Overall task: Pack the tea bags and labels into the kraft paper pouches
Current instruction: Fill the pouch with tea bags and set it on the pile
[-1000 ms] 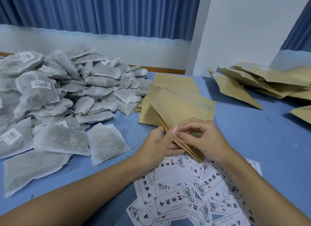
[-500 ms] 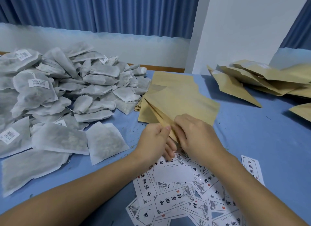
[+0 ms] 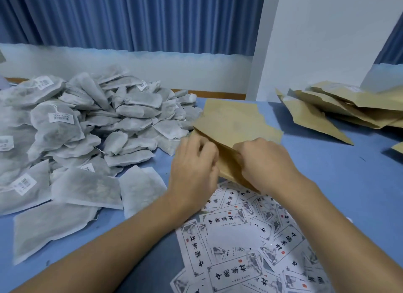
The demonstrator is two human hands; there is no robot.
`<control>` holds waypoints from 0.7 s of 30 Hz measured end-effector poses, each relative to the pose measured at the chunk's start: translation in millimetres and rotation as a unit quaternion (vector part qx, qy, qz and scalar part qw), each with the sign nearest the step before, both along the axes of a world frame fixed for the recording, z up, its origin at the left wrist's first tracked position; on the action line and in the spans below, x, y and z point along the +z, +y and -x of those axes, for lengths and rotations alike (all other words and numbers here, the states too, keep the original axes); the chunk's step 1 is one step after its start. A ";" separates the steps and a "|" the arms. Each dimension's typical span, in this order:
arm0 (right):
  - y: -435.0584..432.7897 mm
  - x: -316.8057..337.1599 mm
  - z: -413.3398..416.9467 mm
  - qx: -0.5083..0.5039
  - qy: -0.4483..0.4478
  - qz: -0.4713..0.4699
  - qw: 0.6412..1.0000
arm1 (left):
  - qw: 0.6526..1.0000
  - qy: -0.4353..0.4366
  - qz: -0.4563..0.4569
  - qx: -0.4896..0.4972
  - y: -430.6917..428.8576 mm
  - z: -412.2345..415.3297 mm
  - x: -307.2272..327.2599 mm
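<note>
A kraft paper pouch (image 3: pixel 244 129) is lifted at the middle of the table, its mouth toward me. My left hand (image 3: pixel 194 168) grips the pouch's near left edge and my right hand (image 3: pixel 263 164) grips its near right edge, fingers curled under the paper. A stack of flat kraft pouches (image 3: pixel 226 105) lies just behind it. A large heap of grey tea bags (image 3: pixel 87 129) covers the left of the table. Printed white labels (image 3: pixel 237 238) are scattered in front, under my forearms.
A pile of kraft pouches (image 3: pixel 340 109) lies at the far right near a white wall, and a further pouch corner (image 3: pixel 398 146) shows at the right edge. The table has a blue cloth (image 3: pixel 340 183). Blue curtains hang behind.
Both hands have moved away from me with the pouch and spread apart along its near edge. The pouch now sits higher and flatter toward the camera.
</note>
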State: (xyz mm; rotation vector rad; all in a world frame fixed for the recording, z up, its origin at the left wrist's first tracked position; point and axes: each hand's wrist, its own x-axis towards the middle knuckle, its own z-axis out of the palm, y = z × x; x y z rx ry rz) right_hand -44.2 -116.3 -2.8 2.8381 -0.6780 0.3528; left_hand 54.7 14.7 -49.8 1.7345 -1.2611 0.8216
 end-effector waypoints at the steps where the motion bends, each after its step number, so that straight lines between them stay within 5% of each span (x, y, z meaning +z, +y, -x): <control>1: 3.0 0.0 -0.6 0.007 0.003 0.001 1.000 | 0.992 -0.122 -0.001 0.008 -0.5 -2.6 3.3; 4: 6.0 2.2 -0.8 0.016 -0.006 -0.003 1.000 | 0.968 -0.234 -0.082 0.032 -3.9 5.7 6.0; 9: 4.3 6.5 -0.1 0.006 -0.074 0.020 0.997 | 0.909 -0.063 -0.393 0.122 -35.3 11.5 9.8; 12: 1.8 13.8 1.4 0.002 -0.104 0.038 0.994 | 0.911 0.096 -0.395 0.065 -85.3 -19.7 17.4; 15: -2.1 22.7 4.3 0.000 -0.237 0.066 0.969 | 0.887 0.296 -0.351 -0.044 -126.1 -58.4 17.4; 19: -5.9 10.3 4.5 0.024 -0.351 0.055 0.935 | 0.874 0.334 -0.338 -0.098 -149.8 -71.1 7.8; 21: -9.9 -1.5 4.9 0.011 -0.398 0.027 0.917 | 0.903 0.310 -0.286 -0.081 -151.3 -71.8 10.1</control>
